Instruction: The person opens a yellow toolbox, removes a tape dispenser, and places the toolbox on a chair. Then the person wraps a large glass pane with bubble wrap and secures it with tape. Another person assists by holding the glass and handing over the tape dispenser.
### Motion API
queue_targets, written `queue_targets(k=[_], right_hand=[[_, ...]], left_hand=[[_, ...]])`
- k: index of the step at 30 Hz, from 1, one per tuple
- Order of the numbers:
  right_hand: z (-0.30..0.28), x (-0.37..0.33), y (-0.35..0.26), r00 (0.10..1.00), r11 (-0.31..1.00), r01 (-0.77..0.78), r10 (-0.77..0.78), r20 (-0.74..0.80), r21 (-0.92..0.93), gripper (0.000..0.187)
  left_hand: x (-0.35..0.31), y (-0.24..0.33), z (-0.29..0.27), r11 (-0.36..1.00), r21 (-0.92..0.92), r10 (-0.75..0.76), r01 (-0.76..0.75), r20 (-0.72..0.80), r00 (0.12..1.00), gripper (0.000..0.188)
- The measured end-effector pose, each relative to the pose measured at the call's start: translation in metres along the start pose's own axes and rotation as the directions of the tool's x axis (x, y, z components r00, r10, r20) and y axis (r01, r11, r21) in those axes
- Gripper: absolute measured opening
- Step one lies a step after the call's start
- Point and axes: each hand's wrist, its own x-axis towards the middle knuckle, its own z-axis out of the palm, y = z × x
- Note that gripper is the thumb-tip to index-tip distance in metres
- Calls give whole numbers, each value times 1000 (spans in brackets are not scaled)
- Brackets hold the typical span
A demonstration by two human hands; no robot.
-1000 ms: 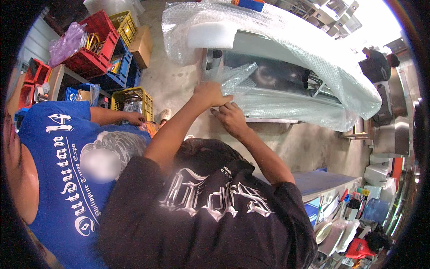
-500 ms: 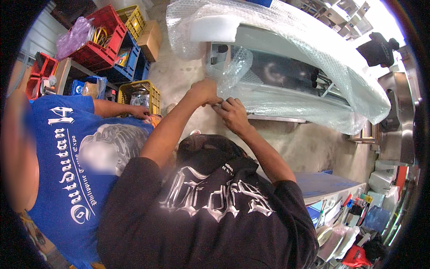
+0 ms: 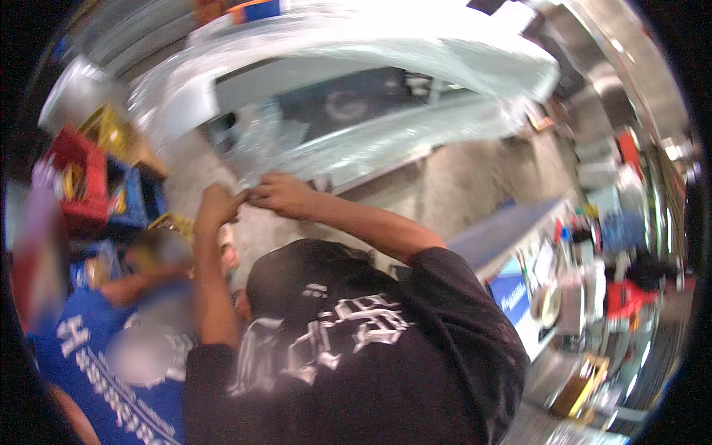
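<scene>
My left hand [image 3: 217, 205] and my right hand [image 3: 280, 196] meet in front of me, fingertips pinched together close to each other. Whatever lies between the fingers is too small and blurred to make out. Just beyond them is the near left corner of a long metal unit with a dark panel [image 3: 352, 107], loosely draped in clear bubble wrap [image 3: 452, 119]. A crumpled fold of the wrap hangs near my right hand. White foam [image 3: 194, 110] pads the unit's left end.
A co-worker in a blue shirt [image 3: 96, 356] is close on my left. Behind are a red crate [image 3: 80, 174], a blue crate [image 3: 126, 204] and a yellow crate [image 3: 110, 132]. To the right stands a long box [image 3: 489, 237], with cluttered supplies around a blue container [image 3: 621, 231].
My view has swung, so the wrapped unit and crates appear farther left and tilted. Both hands stay close together, now lower left in the picture, and the scene is more blurred.
</scene>
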Motion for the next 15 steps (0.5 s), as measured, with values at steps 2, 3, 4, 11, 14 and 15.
queue_targets(k=[2,3,4,11,14,15], right_hand=[[-2,4,2,999,1000,-25,25,-21,-19,38],[-2,8,3,1000,999,-18,18,14,-33,37],[-3,11,3,1000,999,-2,2,10,-49,36],[-3,19,20,998,999,-50,50,38,-4,49],[-9,26,22,994,997,-69,66,-85,-34,49],[-13,28,21,989,996,-70,63,-135,-50,47]], left_hand=[[-4,1,0,954,-270,-119,129,53,991,50],[-5,2,0,949,-303,-67,83,63,996,48],[-5,1,-1,939,-339,-27,51,75,997,46],[8,-20,-6,966,-181,148,-185,-200,969,41],[12,-27,-8,971,-79,181,-227,-384,905,40],[14,-26,-6,965,-91,187,-247,-424,886,39]])
